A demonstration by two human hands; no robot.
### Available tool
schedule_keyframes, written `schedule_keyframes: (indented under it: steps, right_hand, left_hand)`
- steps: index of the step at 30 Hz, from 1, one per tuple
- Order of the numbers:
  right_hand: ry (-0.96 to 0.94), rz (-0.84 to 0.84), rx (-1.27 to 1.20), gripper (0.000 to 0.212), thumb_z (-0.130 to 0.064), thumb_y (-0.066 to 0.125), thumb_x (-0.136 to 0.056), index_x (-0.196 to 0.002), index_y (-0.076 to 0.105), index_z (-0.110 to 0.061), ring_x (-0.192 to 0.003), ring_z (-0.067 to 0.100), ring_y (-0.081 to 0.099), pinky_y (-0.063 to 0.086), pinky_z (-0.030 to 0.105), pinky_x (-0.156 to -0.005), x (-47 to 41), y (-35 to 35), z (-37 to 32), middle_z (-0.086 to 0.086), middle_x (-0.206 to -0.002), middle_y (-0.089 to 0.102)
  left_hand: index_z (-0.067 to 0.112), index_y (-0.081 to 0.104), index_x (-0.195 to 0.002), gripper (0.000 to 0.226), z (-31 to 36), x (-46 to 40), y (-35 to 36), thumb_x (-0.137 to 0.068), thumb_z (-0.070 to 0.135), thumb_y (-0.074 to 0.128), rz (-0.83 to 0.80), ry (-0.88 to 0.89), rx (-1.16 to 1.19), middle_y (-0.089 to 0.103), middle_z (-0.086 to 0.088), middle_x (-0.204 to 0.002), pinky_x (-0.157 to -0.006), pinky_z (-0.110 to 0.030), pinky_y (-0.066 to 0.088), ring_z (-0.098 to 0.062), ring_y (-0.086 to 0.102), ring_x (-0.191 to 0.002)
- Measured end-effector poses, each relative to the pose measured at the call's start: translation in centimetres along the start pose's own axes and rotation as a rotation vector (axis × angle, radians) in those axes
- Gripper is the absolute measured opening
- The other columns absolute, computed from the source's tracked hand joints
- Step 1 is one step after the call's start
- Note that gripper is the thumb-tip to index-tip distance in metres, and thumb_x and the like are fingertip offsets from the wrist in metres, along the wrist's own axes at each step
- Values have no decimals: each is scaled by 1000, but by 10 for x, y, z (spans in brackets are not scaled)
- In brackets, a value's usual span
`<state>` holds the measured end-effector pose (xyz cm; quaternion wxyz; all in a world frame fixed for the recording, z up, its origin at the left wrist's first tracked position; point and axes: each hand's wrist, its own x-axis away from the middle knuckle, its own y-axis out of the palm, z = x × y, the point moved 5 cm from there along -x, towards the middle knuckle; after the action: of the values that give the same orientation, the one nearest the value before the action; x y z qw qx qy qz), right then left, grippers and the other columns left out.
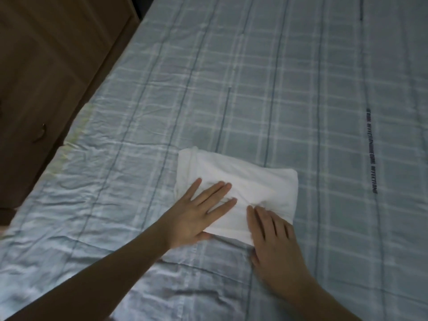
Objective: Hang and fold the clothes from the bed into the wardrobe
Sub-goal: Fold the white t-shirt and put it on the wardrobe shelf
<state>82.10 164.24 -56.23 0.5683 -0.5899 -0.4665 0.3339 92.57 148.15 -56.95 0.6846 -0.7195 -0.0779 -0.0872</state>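
Hands lie flat and released, gripping nothing: the left hand (pixel 199 212) and the right hand (pixel 272 232) both press with straight fingers on the folded white garment (pixel 238 181). The garment rests on the bed (pixel 301 89), nearer its left edge than its right. Step in hand, by judgement: smoothing the final fold. Next move calls for sliding fingers under the bundle and lifting it level. The brown wardrobe (pixel 34 77) stands just beside the left edge; open bedding surrounds the garment.

Open checked bedsheet (pixel 301 100) all around the folded white garment (pixel 243 181); brown wooden furniture (pixel 46 66), perhaps a wardrobe, just beside the bed's left edge.
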Motion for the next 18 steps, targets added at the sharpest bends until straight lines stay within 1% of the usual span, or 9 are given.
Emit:
schedule_keyframes:
  steps: [1,3,5,7,10,12,14,16,18]
  right_hand:
    - [18,21,45,79,-17,65,-64,-138,46,-1,-114,34,48,43,46,-93,-3,-1,-4,18,-133,52]
    - [73,71,102,58,-9,46,-78,-134,51,1,-110,34,50,46,46,-87,-9,-2,-10,19,-128,57]
    - [125,83,121,54,-6,33,-81,-131,54,0,-107,34,52,46,45,-83,-14,-4,-12,17,-126,58]
    - [122,104,141,54,-8,39,-80,-132,53,0,-106,34,54,48,45,-79,-16,-6,-12,17,-126,57]
    - [91,73,120,73,-14,73,-62,-131,53,0,-100,34,57,49,44,-75,-21,-13,-9,16,-120,59]
    - [95,37,73,87,-16,80,-52,-132,52,0,-89,33,61,51,43,-68,-27,-23,-3,14,-106,64]
    - [110,-9,59,93,-16,80,-49,-135,49,0,-76,30,62,52,41,-59,-35,-35,2,11,-93,66]
    - [107,-91,40,86,-19,78,-57,-135,46,-6,-77,26,61,50,37,-58,-43,-47,3,7,-94,65]
    - [109,-156,-22,64,-24,66,-73,-132,41,-18,-89,23,60,47,33,-64,-51,-56,6,1,-106,62]
  left_hand:
    - [16,5,-156,110,-1,-2,1,-76,56,69,-8,-4,0,0,-18,-162,-116,-59,17,-31,2,-150]
    - [16,10,-156,112,-3,-6,0,-72,57,73,-19,-9,17,5,-18,-162,-115,-58,22,-31,8,-150]
    - [17,18,-155,112,-6,-10,-6,-68,56,77,-12,20,52,16,-17,-161,-112,-55,30,-29,18,-148]
    - [18,25,-152,106,-11,-14,-12,-68,52,79,18,54,108,24,-15,-159,-109,-53,35,-28,27,-145]
    - [18,42,-145,88,-20,-21,-30,-69,44,79,39,71,232,40,-12,-152,-97,-49,47,-29,44,-136]
    - [24,39,-145,77,-28,-29,-43,-77,42,70,-17,0,294,44,-4,-148,-88,-40,51,-23,48,-129]
    - [27,32,-143,73,-30,-34,-51,-79,42,64,-49,-67,349,55,1,-133,-83,-38,50,-20,53,-114]
    - [24,35,-135,70,-22,-36,-61,-75,40,67,0,-34,316,61,-1,-118,-90,-39,47,-23,57,-103]
    - [21,43,-128,70,-10,-32,-59,-68,42,72,49,20,148,60,-4,-124,-106,-43,38,-25,57,-106]
